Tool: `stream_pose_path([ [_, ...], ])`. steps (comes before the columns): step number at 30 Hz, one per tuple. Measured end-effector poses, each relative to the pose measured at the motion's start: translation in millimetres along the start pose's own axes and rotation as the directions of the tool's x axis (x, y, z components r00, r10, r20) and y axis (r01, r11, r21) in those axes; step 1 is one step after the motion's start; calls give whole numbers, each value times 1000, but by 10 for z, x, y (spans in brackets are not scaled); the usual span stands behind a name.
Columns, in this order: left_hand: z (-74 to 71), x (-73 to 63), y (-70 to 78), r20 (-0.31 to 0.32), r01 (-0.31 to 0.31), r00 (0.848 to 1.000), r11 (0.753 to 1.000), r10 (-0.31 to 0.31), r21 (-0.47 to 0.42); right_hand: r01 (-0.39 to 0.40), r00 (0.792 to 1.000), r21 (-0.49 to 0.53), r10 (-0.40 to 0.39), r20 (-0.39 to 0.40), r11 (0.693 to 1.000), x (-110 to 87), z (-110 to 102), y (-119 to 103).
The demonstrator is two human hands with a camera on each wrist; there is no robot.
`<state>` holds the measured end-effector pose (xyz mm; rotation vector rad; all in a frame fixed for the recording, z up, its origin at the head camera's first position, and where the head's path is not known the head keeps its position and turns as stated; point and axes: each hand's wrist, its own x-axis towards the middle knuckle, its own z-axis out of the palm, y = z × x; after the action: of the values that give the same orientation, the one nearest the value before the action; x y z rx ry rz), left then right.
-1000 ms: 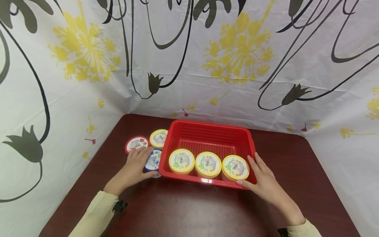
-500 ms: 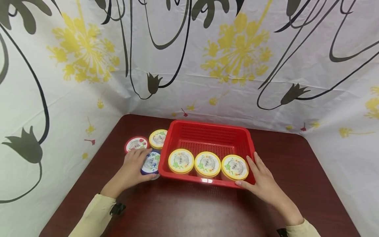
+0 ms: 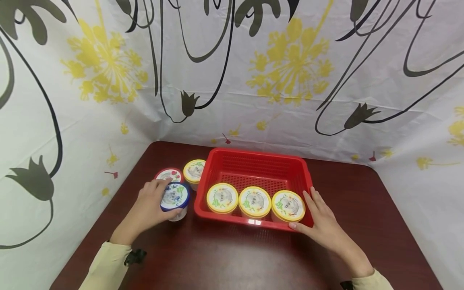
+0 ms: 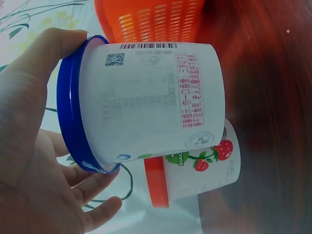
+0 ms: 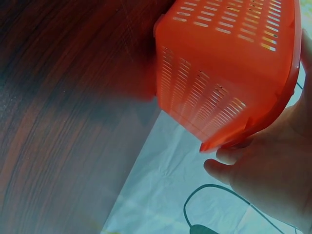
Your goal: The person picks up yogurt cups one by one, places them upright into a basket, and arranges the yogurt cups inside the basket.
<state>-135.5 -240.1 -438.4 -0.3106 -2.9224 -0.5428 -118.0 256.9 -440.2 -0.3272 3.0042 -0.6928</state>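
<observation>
Now, L to R: the L hand (image 3: pixel 148 206) has its grip clamped on the blue lid of a tub (image 3: pixel 175 196), thumb & fingers on opposite sides. Vs. ½ sec ago, hand + tub have moved L, leaving a gap from the red basket (image 3: pixel 250 163); can't tell if the tub's base touches the dark counter (image 3: pixel 235 257). Just behind: a red-lidded tub (image 3: pixel 170 174), partly hidden, then a yellow-lidded tub (image 3: pixel 194 170) beside the basket. Inside the basket, 3 yellow-topped tubs (image 3: pixel 255 201), lids up, line the near side. R hand (image 3: pixel 328 225), unmoved: grip spread apart, thumb on near rim, fingers at R rim.
</observation>
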Motion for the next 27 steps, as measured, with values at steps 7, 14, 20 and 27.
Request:
stream_pose_path([
  [7, 7, -8, -4, 9, 22, 1000, 1000, -22, -13, -13, 1000, -22, 13, 13, 1000, -6, -24, -24],
  [14, -9, 23, 25, -8, 22, 1000, 1000, -22, -5, -10, 1000, -28, 10, 11, 1000, -13, -9, -21],
  [20, -85, 89, 72, -43, 22, 999, 1000, -23, -19, 4, 1000, -22, -4, -3, 1000, -15, 19, 10],
  [27, -171, 182, 184, -85, 37, 995, 996, -44, -84, 10, 1000, -24, -10, -7, 1000, -16, 30, 15],
])
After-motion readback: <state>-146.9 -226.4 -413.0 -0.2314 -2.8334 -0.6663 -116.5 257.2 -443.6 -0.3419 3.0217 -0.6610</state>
